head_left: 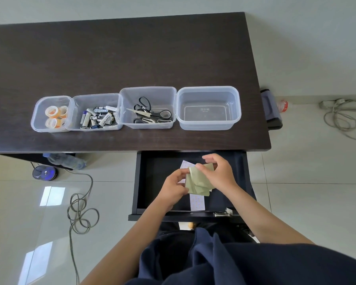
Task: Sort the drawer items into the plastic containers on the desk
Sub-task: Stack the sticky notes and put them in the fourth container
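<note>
Setting: open dark drawer (140, 182) below the front edge of a dark desk (111, 58); four clear plastic containers stand in a row on the desk.
Containers, left to right: tape rolls (55, 117); batteries (99, 118); scissors (150, 112); the fourth, the empty container (208, 109), holds nothing visible.
Task's thing: a small stack of pale green paper sheets (197, 181), held just above the drawer floor, over a white dotted sheet (196, 201) lying flat in the drawer.
Left hand (173, 187): fingertips and thumb pinch the stack's left edge.
Right hand (219, 172): thumb and curled fingers grip the stack's upper right part, the forefinger raised above it.
Handling, judged: light, thin and limp; loose sheets probably slide over one another and crease easily, so they fan out if held by one corner.
Where to hold, judged: both opposite edges, squared together, or one firm pinch across the whole thickness near the middle of an edge.
Likely destination, judged: the empty container, nearest the drawer.
</note>
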The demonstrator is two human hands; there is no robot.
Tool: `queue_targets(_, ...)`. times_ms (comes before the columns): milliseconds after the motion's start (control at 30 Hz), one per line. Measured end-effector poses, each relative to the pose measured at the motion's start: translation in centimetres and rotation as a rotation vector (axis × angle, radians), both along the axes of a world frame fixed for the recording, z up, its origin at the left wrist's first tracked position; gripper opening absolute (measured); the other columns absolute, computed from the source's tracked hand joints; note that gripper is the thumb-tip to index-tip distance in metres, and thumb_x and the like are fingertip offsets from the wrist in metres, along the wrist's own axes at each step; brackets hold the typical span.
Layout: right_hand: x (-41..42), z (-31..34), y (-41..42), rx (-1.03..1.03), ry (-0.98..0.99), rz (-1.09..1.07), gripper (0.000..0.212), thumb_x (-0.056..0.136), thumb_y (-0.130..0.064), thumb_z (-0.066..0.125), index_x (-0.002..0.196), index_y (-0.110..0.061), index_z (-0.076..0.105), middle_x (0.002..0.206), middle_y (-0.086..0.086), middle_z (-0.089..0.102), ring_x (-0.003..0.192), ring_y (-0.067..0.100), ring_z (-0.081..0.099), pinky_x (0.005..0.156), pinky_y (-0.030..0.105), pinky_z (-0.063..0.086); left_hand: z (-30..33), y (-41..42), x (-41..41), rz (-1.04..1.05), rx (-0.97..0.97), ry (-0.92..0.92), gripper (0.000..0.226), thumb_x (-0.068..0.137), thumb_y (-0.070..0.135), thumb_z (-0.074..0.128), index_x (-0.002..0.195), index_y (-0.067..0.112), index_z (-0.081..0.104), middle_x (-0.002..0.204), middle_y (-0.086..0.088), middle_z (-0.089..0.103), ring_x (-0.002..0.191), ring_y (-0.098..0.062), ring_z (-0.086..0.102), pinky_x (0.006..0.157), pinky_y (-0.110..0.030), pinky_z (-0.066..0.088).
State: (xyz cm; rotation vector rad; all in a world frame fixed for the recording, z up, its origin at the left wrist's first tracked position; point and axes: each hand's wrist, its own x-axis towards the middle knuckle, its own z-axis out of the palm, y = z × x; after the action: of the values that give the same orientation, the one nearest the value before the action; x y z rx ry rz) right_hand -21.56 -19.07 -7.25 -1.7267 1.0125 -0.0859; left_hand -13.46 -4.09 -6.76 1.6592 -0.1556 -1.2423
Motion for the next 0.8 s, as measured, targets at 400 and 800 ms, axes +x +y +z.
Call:
queue_targets(400,-1.5,-1.1,2.1,0.101,0.139,-0.164,0.037,0.083,-0.035,0.070,0.110,-0.013,0.058,0.097,0.003,0.061,0.082,0.014,0.060,0.061,0.023,0.047,0.4,0.4,-0.9,0.176,-0.037,0.073,0.065,0.079,-0.019,0.049,0.135,0.014,0.049,0.129,-0.011,0.057,0.094,-0.019,0.064,0.081,-0.039,0.052)
queue_targets(800,-2.1,-0.6,3.3,0.156,0.041,-0.020,0.050,0.080,-0.033,0.074,0.122,-0.023,0.047,0.116,-0.008,0.053,0.103,0.010,0.052,0.068,0.014,0.042,1.1,0.8,-0.6,0.173,-0.092,0.047,0.076,0.083,-0.012,0.057,0.146,0.024,0.033,0.137,0.000,0.055,0.101,-0.011,0.065,0.079,-0.028,0.055)
